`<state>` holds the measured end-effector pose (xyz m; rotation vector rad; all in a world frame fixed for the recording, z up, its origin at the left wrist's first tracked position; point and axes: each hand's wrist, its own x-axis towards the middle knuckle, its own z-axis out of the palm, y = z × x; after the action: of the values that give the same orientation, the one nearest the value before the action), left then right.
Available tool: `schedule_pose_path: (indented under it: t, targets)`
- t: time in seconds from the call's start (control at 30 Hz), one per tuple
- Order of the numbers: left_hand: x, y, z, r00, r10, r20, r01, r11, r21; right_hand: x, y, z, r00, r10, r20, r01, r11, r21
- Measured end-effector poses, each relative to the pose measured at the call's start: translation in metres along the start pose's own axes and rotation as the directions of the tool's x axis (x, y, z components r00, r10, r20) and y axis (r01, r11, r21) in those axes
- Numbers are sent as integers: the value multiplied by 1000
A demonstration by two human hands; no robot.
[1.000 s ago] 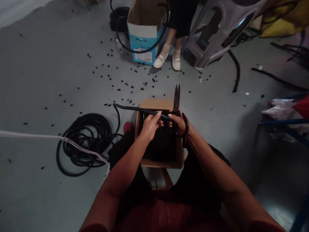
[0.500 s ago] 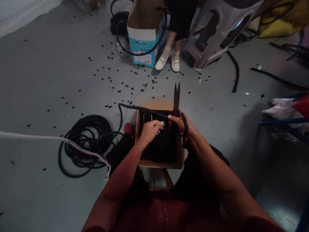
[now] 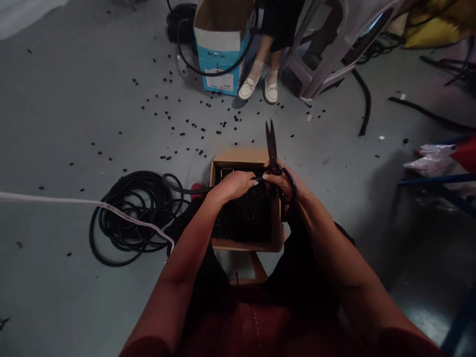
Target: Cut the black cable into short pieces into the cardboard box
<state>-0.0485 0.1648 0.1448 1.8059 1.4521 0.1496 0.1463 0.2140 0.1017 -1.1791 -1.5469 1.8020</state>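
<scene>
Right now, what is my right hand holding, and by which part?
Your right hand holds black scissors by the handles, blades pointing up.

Colours around my work. Black: the scissors (image 3: 271, 148) in my right hand (image 3: 282, 182), the coiled rubber hose (image 3: 134, 218), and the small pieces (image 3: 243, 218) filling the tan cardboard box (image 3: 241, 156) and scattered as dots across the grey floor (image 3: 55, 124). White: the flat cable (image 3: 74, 201). Maroon: my shirt (image 3: 256, 332), with a pale dotted seam. Beyond: a blue-and-white carton (image 3: 219, 74) with brown inner flaps, a co-worker's cream loafers (image 3: 247, 89), white socks (image 3: 256, 69) and black skirt (image 3: 282, 20), a yellow bag (image 3: 435, 29), a red cloth (image 3: 464, 156), and a blue metal frame (image 3: 435, 179).
</scene>
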Motion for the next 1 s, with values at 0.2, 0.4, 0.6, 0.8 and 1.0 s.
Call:
schedule_pose_path:
  t: [0.2, 0.4, 0.6, 0.8, 1.0]
  targets:
    - [1, -14, 4, 986, -106, -126, 76, 972, -224, -2, -2, -2, 990, 45, -134, -35, 997, 76]
    - [8, -17, 5, 928, -165, -334, 48, 942, -331, -19, 10, -4, 991, 122, -60, -127, 986, -104]
    - [12, -6, -2, 907, -224, -357, 31, 880, -474, -25, 14, 0, 996, 90, 19, -88, 993, -74]
    - [12, -6, 2, 922, -267, -280, 76, 834, -546, -25, 20, 5, 992, 53, 118, -26, 977, -214]
    - [14, -6, 9, 918, -238, -316, 80, 895, -440, -29, 21, 11, 991, 27, 128, 17, 943, -331]
